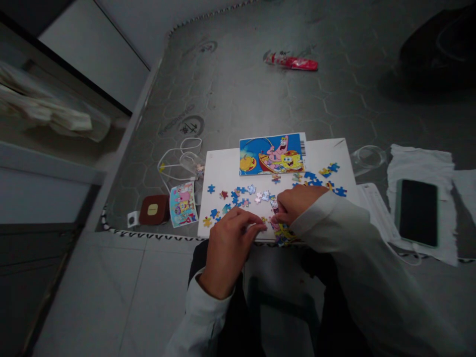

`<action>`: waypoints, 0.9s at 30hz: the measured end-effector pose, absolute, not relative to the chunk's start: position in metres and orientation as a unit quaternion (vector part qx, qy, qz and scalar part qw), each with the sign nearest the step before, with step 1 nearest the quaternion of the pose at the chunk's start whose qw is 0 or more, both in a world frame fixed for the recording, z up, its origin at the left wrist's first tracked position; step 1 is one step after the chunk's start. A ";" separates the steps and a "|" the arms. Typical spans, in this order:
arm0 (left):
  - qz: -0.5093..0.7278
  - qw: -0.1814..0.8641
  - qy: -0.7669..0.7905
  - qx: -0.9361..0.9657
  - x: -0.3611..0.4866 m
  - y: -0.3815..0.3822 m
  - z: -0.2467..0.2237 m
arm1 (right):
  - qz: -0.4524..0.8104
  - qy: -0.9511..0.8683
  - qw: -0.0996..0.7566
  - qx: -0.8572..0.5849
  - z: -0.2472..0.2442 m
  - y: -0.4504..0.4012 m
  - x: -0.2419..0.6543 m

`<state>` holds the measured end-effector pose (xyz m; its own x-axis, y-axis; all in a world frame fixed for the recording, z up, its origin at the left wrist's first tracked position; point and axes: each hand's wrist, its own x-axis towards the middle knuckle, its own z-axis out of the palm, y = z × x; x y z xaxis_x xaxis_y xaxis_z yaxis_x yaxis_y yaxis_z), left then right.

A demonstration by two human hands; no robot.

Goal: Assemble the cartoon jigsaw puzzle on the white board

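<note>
A white board (219, 168) carries many loose jigsaw puzzle pieces, among them a blue piece (211, 189) and a yellow one (207, 221). Low over the board's near edge, my left hand (230, 243) has thumb and forefinger pinched together beside a small yellowish piece (264, 219); what lies between the tips is too small to make out. My right hand (301, 203) is closed, its fingertips down on a puzzle piece at the left side of a partly joined patch of puzzle (284, 235). That hand and its sleeve hide part of the patch.
A cartoon picture card (273, 154) lies at the board's far side. Left of the board are a sticker sheet (183, 204), a brown box (153, 209) and a white cord. To the right, a phone (418, 212) rests on white tissue. Farther off lies a red packet (293, 62).
</note>
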<state>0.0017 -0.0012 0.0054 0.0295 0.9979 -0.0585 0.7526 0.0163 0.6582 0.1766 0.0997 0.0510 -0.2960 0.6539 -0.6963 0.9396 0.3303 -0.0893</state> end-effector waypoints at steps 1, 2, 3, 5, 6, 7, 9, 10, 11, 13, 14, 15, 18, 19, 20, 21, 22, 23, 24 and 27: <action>0.226 0.270 0.662 0.662 0.001 -0.001 0.005 | -0.254 0.763 0.286 0.522 0.051 0.100 0.177; 0.226 0.268 0.665 0.659 0.001 0.000 0.004 | -0.256 0.760 0.288 0.523 0.051 0.100 0.177; 0.226 0.267 0.668 0.657 0.000 0.000 0.003 | -0.259 0.757 0.292 0.524 0.050 0.101 0.177; 0.226 0.266 0.671 0.654 0.001 0.002 0.003 | -0.263 0.752 0.297 0.527 0.049 0.102 0.178; 0.226 0.266 0.672 0.653 0.001 0.002 0.003 | -0.263 0.749 0.299 0.529 0.049 0.103 0.178; 0.226 0.266 0.672 0.653 0.002 0.003 0.003 | -0.262 0.748 0.300 0.531 0.048 0.103 0.179; 0.229 0.268 0.672 0.652 0.003 0.003 0.004 | -0.261 0.746 0.302 0.533 0.048 0.103 0.179; 0.232 0.269 0.670 0.652 0.003 0.003 0.004 | -0.260 0.746 0.302 0.534 0.048 0.103 0.179; 0.236 0.269 0.670 0.651 0.002 0.003 0.005 | -0.260 0.746 0.302 0.534 0.048 0.103 0.179; 0.245 0.264 0.673 0.646 -0.001 0.003 0.008 | -0.259 0.746 0.303 0.534 0.048 0.103 0.179; 0.251 0.259 0.677 0.642 -0.004 0.003 0.010 | -0.258 0.746 0.303 0.534 0.049 0.102 0.179; 0.257 0.250 0.682 0.637 -0.007 0.004 0.013 | -0.257 0.746 0.302 0.535 0.049 0.102 0.179; 0.271 0.212 0.697 0.629 -0.017 0.011 0.026 | -0.250 0.748 0.302 0.535 0.048 0.102 0.179; 0.267 0.198 0.700 0.632 -0.019 0.015 0.032 | -0.247 0.750 0.301 0.535 0.048 0.102 0.179; 0.265 0.186 0.698 0.639 -0.022 0.020 0.039 | -0.244 0.752 0.301 0.534 0.047 0.102 0.180; 0.260 0.173 0.698 0.644 -0.023 0.027 0.047 | -0.241 0.753 0.301 0.533 0.046 0.102 0.180; 0.252 0.158 0.700 0.649 -0.025 0.034 0.056 | -0.237 0.755 0.300 0.532 0.046 0.102 0.180; 0.236 0.144 0.705 0.653 -0.025 0.042 0.065 | -0.234 0.757 0.301 0.531 0.045 0.102 0.181; 0.216 0.137 0.711 0.655 -0.026 0.050 0.074 | -0.231 0.758 0.302 0.530 0.045 0.102 0.182; 0.165 0.123 0.734 0.648 -0.027 0.073 0.100 | -0.220 0.761 0.307 0.527 0.043 0.101 0.184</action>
